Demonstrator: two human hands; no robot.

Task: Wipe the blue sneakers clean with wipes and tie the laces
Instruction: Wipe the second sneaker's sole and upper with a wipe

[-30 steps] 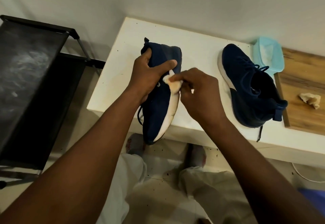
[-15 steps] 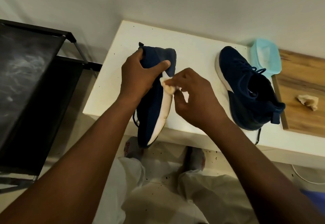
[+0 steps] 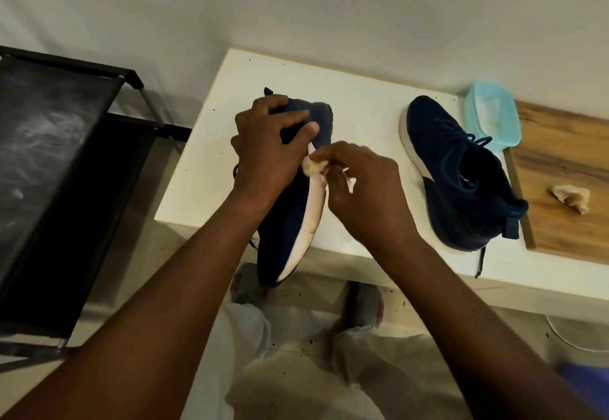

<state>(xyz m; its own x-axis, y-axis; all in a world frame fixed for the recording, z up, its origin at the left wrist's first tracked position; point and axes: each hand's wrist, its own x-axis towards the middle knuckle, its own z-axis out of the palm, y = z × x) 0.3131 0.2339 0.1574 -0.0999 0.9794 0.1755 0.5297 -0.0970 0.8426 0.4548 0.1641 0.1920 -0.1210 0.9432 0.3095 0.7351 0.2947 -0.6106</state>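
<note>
You're mid-wipe on the first sneaker (image 3: 286, 222). Your left hand (image 3: 267, 153) grips it round the heel end, thumb laid across the blue upper, and tips it on its side over the near edge of the table (image 3: 362, 90), toe pointing back at you. Your right hand (image 3: 365, 195) has its fingertips pinching a crumpled wipe (image 3: 313, 166), pressed right against the white sole (image 3: 313, 212) where it meets the upper, just beside your left thumb.

By my read, you're not far in. The sole shows dark scuffs lower down toward the toe, so that strip needs more passes. I can't see the far side of this shoe. A lace end (image 3: 252, 244) dangles loose under your left wrist, so tying looks undone here.

The other sneaker (image 3: 461, 182) stands upright on the table to your right, well apart from both hands. Whether it's been wiped I can't tell; its laces look loose. A balled-up wipe (image 3: 570, 197) lies on the wooden board (image 3: 566, 143) beyond it, and the blue tub (image 3: 494, 116) sits right behind that shoe's toe, handy for a fresh one.
</note>
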